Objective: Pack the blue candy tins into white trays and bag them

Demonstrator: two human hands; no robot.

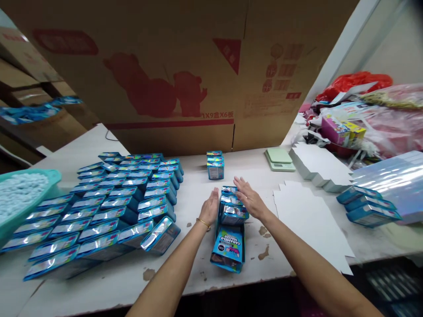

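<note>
In the middle of the white table a short row of small blue boxes (234,212) stands between my hands. In front of the row, toward me, lies a blue printed carton (228,246) with "CARAMELO MACIZO" lettering upside down to me; it seems to reach back under or beside the row. My left hand (209,208) rests along the row's left side, fingers straight and close together. On the other side my right hand (250,198) has its fingers stretched out over the far right of the row, by the rear boxes. Neither hand is wrapped round a box.
Many upright blue boxes (112,207) fill the left, beside a teal basin (49,176) of pale pieces. Two more boxes (215,167) stand behind my hands. A big cardboard carton (178,53) walls the back. Right are a green scale (279,158), white card sheets (310,220) and several blue boxes (373,213).
</note>
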